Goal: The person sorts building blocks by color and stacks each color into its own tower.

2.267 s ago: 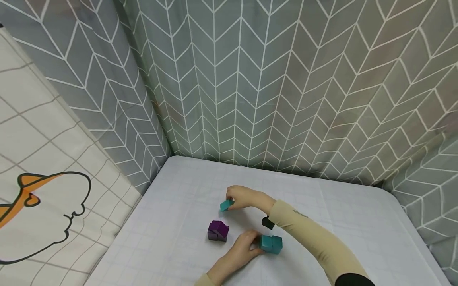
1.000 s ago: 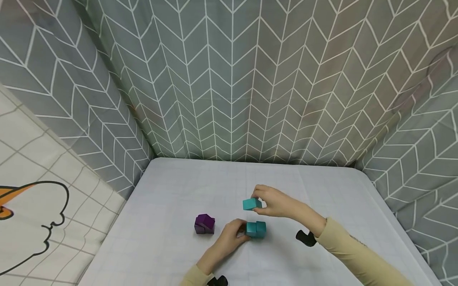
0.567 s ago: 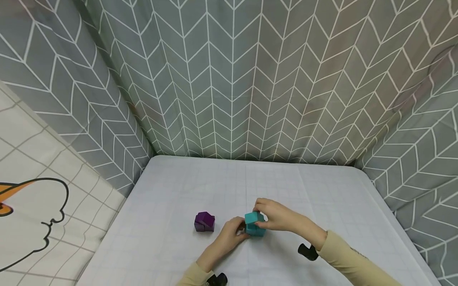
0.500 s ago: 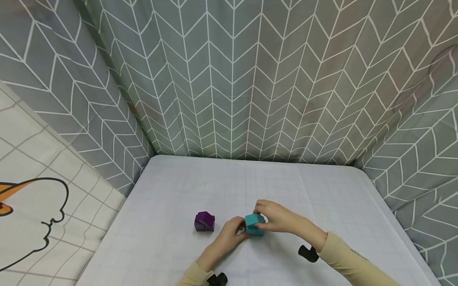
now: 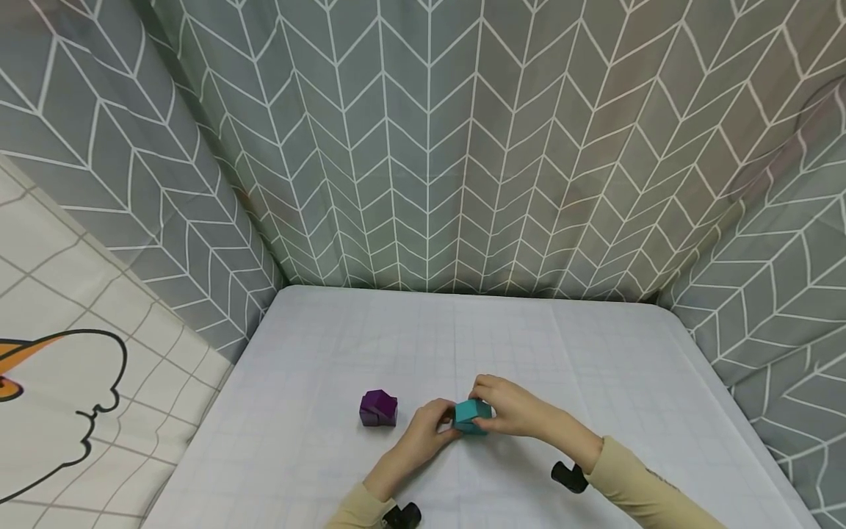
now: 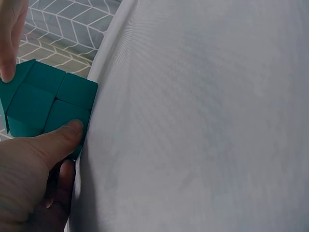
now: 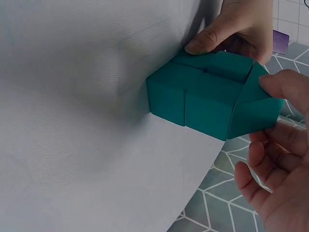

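In the head view, several teal blocks (image 5: 473, 428) stand together on the white table. My left hand (image 5: 421, 438) holds them from the left, the thumb pressing on a lower teal block (image 6: 65, 113) in the left wrist view. A slanted teal block (image 7: 256, 113) sits on top of the stack, touching the blocks below. My right hand (image 5: 517, 410) pinches this upper piece between thumb and fingers. To the left stands a purple block shape (image 5: 379, 408) with a sloped top, apart from both hands.
A white cloth covers the table (image 5: 317, 353). Grey curtains (image 5: 423, 147) with a white chevron pattern hang behind and at the sides. White checked cloth (image 5: 73, 294) with a cartoon drawing is at the left. A black wrist camera (image 5: 568, 477) sits below the right wrist.
My right hand has brought the slanted teal block from the far side of the table, right and nearer, down onto the other teal blocks. My left hand keeps holding the lower ones.
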Demonstrator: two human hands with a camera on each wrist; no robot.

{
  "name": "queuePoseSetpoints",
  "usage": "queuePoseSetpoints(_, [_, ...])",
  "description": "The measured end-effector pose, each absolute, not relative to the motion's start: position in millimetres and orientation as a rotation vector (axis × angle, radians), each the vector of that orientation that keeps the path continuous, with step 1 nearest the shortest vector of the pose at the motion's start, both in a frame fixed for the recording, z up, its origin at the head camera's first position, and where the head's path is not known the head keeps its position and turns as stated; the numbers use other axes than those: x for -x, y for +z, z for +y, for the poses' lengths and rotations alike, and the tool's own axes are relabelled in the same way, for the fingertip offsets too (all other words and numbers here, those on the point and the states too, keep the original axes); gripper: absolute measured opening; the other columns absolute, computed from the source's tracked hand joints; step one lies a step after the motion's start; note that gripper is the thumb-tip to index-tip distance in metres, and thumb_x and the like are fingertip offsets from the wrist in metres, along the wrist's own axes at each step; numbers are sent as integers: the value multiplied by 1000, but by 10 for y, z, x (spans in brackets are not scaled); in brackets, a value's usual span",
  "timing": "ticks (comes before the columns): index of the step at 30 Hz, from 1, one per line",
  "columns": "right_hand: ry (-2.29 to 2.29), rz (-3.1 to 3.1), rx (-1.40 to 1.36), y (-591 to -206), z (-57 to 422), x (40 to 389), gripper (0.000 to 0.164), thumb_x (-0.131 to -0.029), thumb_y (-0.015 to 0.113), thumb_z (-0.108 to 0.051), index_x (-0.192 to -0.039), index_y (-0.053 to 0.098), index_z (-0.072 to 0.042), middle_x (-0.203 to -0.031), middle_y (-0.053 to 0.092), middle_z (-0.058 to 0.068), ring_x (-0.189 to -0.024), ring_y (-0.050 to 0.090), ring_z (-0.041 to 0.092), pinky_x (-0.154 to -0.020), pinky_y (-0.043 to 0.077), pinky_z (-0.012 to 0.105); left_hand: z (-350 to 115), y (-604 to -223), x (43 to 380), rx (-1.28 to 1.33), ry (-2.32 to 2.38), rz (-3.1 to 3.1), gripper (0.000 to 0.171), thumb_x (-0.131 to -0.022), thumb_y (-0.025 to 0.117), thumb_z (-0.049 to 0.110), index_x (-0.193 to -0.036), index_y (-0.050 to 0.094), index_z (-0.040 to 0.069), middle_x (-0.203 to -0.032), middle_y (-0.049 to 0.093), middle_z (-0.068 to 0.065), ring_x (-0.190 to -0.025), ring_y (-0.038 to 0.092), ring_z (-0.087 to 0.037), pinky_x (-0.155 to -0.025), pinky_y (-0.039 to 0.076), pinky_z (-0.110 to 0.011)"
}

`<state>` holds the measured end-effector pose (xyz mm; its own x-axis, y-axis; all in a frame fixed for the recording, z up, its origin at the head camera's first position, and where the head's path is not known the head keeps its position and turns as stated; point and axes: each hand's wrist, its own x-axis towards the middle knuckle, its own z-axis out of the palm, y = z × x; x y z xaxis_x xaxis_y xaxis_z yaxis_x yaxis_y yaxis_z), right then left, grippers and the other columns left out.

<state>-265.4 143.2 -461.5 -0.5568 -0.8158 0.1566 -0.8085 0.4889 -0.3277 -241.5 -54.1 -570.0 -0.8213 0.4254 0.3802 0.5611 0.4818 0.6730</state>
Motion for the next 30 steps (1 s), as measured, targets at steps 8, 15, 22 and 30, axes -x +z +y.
queuePoseSetpoints(8, [-599, 2706, 1493, -4664, 1458, 2662, 25, -75, 70, -24, -91, 61, -7, -85, 49, -6, -73, 45, 3, -66, 43, 15, -536, -5669, 2425, 839, -1286, -2588, 32, -75, 71, 17, -102, 57, 7, -94, 59, 0, -82, 52, -6, -72, 45, -15])
queuePoseSetpoints(15, [-618, 2702, 1501, -4675, 1469, 2649, 25, -75, 70, -24, -91, 61, -7, -85, 49, -6, -73, 44, 3, -65, 43, 15, -537, -5669, 2419, 832, -1302, -2605, 32, -75, 71, 16, -102, 56, 7, -95, 58, 0, -83, 53, -6, -72, 45, -15])
queuePoseSetpoints(22, [-626, 2688, 1444, -4681, 1462, 2635, 25, -75, 70, -24, -91, 61, -7, -85, 49, -6, -73, 44, 3, -66, 43, 16, -536, -5665, 2402, 839, -1287, -2595, 30, -76, 71, 17, -101, 57, 7, -93, 59, 0, -83, 53, -6, -72, 45, -15])
queuePoseSetpoints(30, [-617, 2693, 1409, -4696, 1460, 2634, 25, -75, 69, -25, -91, 61, -7, -86, 49, -6, -74, 45, 3, -66, 44, 16, -538, -5678, 2400, 845, -1309, -2590, 31, -76, 70, 17, -101, 56, 8, -94, 58, 1, -84, 53, -6, -73, 45, -15])
